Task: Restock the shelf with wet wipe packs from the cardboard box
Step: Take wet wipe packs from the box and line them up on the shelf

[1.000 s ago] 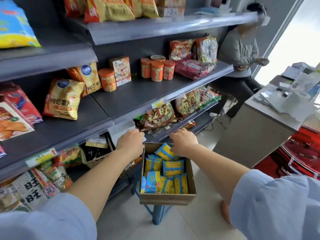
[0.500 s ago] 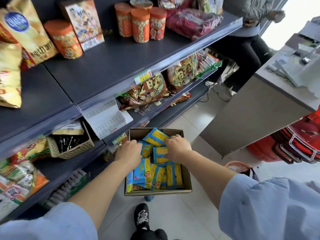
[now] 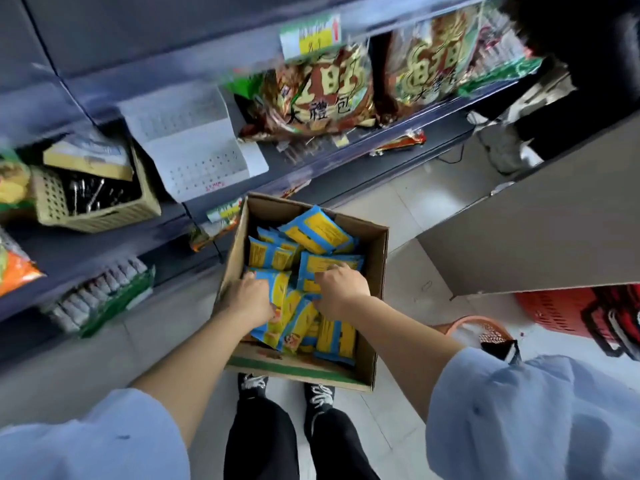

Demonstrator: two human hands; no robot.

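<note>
Shop: price-tagged shelves (image 3: 104, 252) of snack bags (image 3: 318, 95).

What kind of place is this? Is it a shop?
Most likely a small shop. Shelves hold big snack bags, a price tag hangs on a shelf edge, and red shopping baskets sit on the floor by a counter.

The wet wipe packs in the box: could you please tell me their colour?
Wet wipe packs: blue with yellow panels, clearest in the head view.
</note>
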